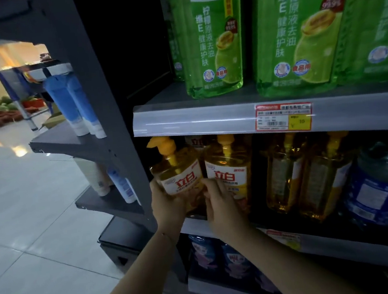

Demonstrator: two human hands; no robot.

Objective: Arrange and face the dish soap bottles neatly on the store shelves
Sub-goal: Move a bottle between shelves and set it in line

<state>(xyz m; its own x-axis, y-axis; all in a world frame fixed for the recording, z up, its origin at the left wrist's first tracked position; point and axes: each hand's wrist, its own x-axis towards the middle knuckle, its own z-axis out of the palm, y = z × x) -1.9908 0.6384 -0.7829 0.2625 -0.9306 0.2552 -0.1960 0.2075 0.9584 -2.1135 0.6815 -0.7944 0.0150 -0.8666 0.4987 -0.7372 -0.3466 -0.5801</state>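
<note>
- Step in hand: facing the end bottle (179, 172) of the yellow row, middle of the frame. It stands at the left end of the middle shelf (351, 243), just beside the grey upright, leaning a little left.
- The left hand (168, 208) cups its left side. The right hand (222, 205) reaches into the gap on its right, and its fingers (209, 185) curl round that side. Both hands appear to grip this one bottle.
- Its label already faces out, close to square. The second bottle (228, 172), touching it on the right, also shows its front.
- Next move, as I judge it: set the bottle upright, flush with its neighbour and the shelf edge. Then turn the two side-on bottles (283, 173) further right, which show only a label edge.
- Writing: both front labels read 立白 in red; the smaller lines below are blurred.
- The green pouches (211, 38) on the shelf above carry 立白, 柠檬原液去油, 维E 健康护肤, "99.9%" and a round 食品用 badge.
- The red price tag (284, 119) on the upper rail shows "10" on a yellow patch. The rest is too small to read.
- A blue jug (381, 188) stands at the far right, its label unreadable.
</note>
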